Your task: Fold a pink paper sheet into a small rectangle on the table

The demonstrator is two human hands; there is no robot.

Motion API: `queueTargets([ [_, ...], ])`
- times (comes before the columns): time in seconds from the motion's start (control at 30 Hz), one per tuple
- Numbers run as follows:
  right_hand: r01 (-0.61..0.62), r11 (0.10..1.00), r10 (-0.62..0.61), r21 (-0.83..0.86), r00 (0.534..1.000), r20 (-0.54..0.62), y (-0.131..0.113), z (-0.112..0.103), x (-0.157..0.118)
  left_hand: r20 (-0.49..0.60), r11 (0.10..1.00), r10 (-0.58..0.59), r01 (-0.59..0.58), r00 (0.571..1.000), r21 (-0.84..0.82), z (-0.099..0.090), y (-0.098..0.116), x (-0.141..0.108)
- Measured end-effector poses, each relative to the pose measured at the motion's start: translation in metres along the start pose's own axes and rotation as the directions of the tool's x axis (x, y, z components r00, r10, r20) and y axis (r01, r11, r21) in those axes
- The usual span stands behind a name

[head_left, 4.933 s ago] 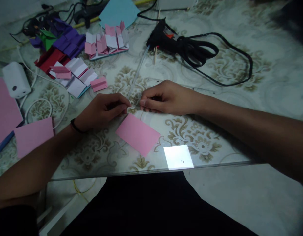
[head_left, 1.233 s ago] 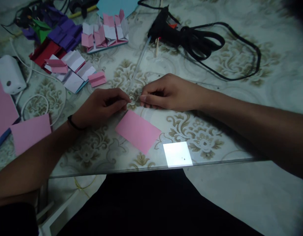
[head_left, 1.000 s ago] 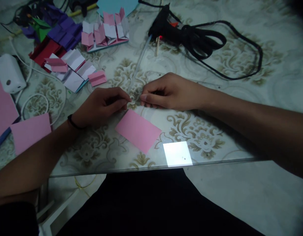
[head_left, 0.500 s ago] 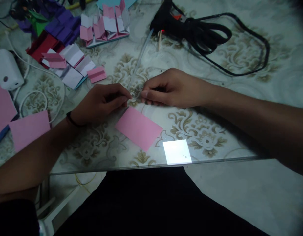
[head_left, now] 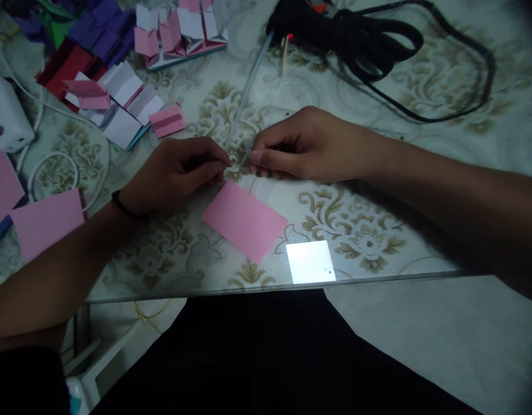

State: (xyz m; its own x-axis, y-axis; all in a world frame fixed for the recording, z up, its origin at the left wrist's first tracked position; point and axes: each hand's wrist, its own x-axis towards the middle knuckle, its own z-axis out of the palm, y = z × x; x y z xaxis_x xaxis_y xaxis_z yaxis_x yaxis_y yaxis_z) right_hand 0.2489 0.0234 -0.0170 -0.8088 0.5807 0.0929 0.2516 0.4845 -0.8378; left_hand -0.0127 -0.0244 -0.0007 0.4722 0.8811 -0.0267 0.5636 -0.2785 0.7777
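Observation:
A rectangle of pink paper (head_left: 245,222) lies flat on the patterned table, just below the gap between my hands. My left hand (head_left: 179,176), with a dark band at the wrist, rests at the paper's upper left; thumb and index finger are drawn together and I see nothing in them. Across a small gap is my right hand (head_left: 295,150), its fingers curled against the thumb, likewise with nothing visible inside. From that gap a clear glue stick (head_left: 248,86) runs up to a black glue gun (head_left: 287,20) with a small red light.
Folded pink and white paper pieces (head_left: 181,31) stand at the back. More folded paper (head_left: 123,101) and a small pink piece (head_left: 167,120) lie at left, near a white adapter (head_left: 8,115) with cable. A coiled black cord (head_left: 378,52) is at back right.
The camera view has shifted slightly, so the things at the back sit higher in the picture. Both hands keep the same pose, and the pink paper stays in place.

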Motion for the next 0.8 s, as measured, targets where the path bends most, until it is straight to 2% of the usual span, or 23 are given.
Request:
queueTargets([
  [0.13,-0.009,1.0,0.009,0.005,1.0,-0.004,-0.0015,0.0001,-0.0002,-0.007,1.0,-0.005,0.005,1.0,-0.006,-0.0001,-0.0013,0.0002],
  [0.53,0.037,0.999,-0.037,-0.001,0.999,-0.008,0.0018,0.0007,0.0004,-0.03,0.994,0.087,-0.089,0.996,-0.062,0.0019,-0.0051,0.0023],
  [0.8,0.02,1.0,-0.02,0.012,1.0,-0.005,0.0007,-0.0003,-0.0003,-0.034,0.994,0.087,-0.089,0.996,-0.057,0.0021,-0.0051,0.0018],
])
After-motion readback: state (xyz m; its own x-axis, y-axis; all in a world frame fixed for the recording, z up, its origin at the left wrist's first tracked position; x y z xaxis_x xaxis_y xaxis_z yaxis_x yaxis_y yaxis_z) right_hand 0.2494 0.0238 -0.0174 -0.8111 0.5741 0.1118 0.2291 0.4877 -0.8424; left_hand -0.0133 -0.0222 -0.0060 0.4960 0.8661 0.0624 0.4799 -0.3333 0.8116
